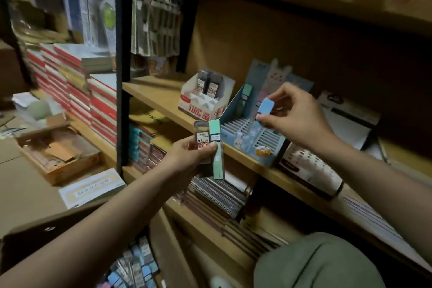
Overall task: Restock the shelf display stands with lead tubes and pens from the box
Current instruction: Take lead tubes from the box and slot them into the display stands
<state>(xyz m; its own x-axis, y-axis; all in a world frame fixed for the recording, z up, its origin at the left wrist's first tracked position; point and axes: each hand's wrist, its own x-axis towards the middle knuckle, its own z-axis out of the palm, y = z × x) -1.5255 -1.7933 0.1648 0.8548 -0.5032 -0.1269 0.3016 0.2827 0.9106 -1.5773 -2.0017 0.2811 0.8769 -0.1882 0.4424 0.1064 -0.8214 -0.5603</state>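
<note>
Right hand (295,116) pinches a blue tube (263,107) over the slotted blue stand (254,133); left hand (187,154) grips two tubes (210,145).

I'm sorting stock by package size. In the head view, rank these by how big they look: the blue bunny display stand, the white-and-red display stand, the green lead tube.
1. blue bunny display stand
2. white-and-red display stand
3. green lead tube, despite being nearer the camera.

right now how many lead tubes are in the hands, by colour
Dark tube, held by the left hand: 1
Green tube, same hand: 1
Blue tube, pinched by the right hand: 1
Total: 3
</note>
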